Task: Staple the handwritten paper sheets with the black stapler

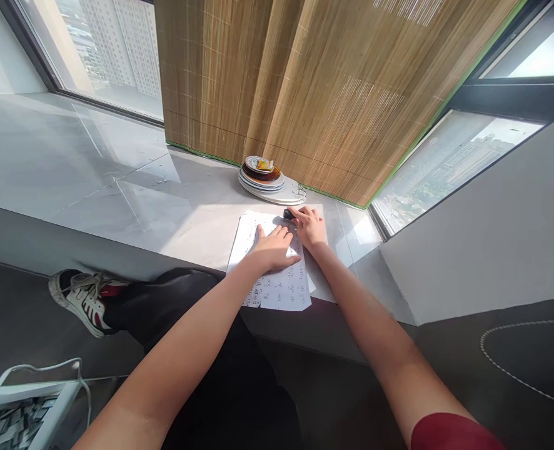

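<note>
White paper [279, 292], centre frame, likely light, easily creased, best held by edges; left hand [273, 250] flat, fingers spread; right hand [311, 227] grasping black object [288, 214]

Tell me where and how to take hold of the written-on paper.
Probably best to pinch the paper by its near edge, thumb below and fingers above, coming from the person's side. That edge appears to stick out past the ledge, while the left hand lies spread over the middle and would have to lift first.
</note>
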Motion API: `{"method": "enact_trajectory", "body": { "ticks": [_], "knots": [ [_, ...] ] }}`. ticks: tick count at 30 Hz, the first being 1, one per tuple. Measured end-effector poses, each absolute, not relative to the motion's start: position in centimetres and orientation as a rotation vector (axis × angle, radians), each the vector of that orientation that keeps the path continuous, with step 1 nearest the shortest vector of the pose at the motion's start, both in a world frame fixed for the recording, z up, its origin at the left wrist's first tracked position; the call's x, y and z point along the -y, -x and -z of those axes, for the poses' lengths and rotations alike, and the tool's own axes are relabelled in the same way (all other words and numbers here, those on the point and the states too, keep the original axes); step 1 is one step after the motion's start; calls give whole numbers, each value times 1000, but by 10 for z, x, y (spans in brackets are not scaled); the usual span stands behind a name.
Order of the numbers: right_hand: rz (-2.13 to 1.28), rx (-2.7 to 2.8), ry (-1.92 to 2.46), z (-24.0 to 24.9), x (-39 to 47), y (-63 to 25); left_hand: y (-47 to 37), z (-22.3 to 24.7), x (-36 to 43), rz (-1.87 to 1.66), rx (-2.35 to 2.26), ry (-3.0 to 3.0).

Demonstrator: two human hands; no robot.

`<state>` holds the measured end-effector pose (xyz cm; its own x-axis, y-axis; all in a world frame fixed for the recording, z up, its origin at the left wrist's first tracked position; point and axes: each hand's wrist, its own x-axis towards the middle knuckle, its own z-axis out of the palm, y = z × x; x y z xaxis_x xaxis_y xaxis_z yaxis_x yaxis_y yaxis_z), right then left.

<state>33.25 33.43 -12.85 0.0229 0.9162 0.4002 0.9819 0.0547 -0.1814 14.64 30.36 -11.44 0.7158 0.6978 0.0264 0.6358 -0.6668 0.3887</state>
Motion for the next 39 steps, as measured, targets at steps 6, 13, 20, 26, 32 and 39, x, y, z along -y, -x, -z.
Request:
{"method": "enact_trajectory", "body": {
  "ticks": [6,13,20,26,32,39],
  "knots": [
    [339,1998,1945,132,-334,-324,-146,113,-302,-248,-1050,-2589],
    [141,1635,1871,134,-337,-343,-143,120,-305,-284,-1047,-2608],
    [119,1512,1950,128,-328,-357,-146,128,-310,-420,-1023,-2527],
    [207,1328,1767,103,-310,-325,-133,120,-327,-1183,-1253,-2141],
    [-256,1481,1794,118,-298,-247,-96,111,-340,-1633,-1569,-1802],
    [-377,1374,1956,122,-286,-290,-98,117,-334,-1518,-1505,-1916]
  ]
}}
